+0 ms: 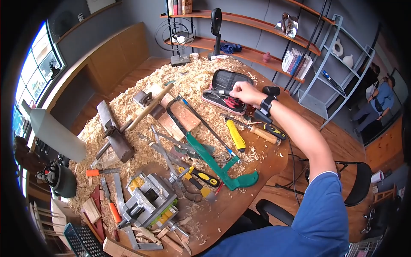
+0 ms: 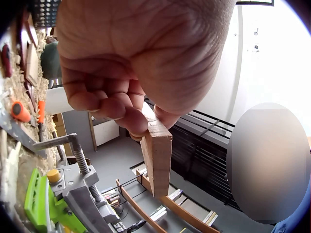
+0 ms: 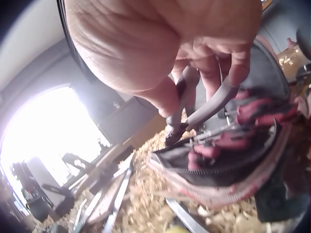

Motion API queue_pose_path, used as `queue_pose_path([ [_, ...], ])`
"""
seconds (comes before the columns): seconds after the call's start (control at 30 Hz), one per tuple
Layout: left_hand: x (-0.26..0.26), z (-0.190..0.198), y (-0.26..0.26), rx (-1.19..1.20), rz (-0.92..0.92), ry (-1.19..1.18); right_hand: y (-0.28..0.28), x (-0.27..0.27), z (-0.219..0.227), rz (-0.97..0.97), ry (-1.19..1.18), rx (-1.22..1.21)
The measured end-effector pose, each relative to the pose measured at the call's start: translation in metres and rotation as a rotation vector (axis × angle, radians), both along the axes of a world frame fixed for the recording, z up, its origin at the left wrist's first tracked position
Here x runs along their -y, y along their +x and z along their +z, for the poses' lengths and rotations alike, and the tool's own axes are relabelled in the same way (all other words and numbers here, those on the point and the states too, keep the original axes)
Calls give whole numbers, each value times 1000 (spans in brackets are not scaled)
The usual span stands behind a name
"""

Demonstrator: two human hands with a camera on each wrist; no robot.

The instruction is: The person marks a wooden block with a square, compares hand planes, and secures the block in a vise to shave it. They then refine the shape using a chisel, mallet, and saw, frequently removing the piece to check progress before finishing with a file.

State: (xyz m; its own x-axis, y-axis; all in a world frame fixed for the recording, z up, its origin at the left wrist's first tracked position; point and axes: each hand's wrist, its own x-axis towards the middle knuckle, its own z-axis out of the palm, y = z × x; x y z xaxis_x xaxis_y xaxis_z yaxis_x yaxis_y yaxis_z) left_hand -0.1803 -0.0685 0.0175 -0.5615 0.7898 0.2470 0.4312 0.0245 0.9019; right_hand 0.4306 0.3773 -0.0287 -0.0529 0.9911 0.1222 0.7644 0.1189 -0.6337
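My right hand (image 1: 248,93) is over an unzipped black tool case (image 1: 230,80) at the far right of the workbench. Its fingers and thumb hold pliers with grey handles (image 3: 214,108), their jaws pointing left in the head view. Red-handled tools (image 3: 233,141) sit in the case just beneath. In the left wrist view, my left hand (image 2: 141,58) pinches a flat wooden block (image 2: 159,162) between thumb and curled fingers. The head view does not show this hand.
Wood shavings (image 1: 188,77) cover much of the bench. A green-handled hacksaw (image 1: 218,165), a yellow utility knife (image 1: 236,136) and a chisel (image 1: 265,135) lie nearer me. At front left stands a grey vise (image 1: 150,199); a wooden plane (image 1: 114,132) lies behind it.
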Motion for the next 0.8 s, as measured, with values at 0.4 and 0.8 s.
queue_pose_path([
  [0.4, 2, -9, -7, 45, -22, 50, -24, 172, 37, 80, -183, 699],
  [0.8, 4, 9, 7, 120, -65, 27, -14, 204, 55, -5, -298, 409],
])
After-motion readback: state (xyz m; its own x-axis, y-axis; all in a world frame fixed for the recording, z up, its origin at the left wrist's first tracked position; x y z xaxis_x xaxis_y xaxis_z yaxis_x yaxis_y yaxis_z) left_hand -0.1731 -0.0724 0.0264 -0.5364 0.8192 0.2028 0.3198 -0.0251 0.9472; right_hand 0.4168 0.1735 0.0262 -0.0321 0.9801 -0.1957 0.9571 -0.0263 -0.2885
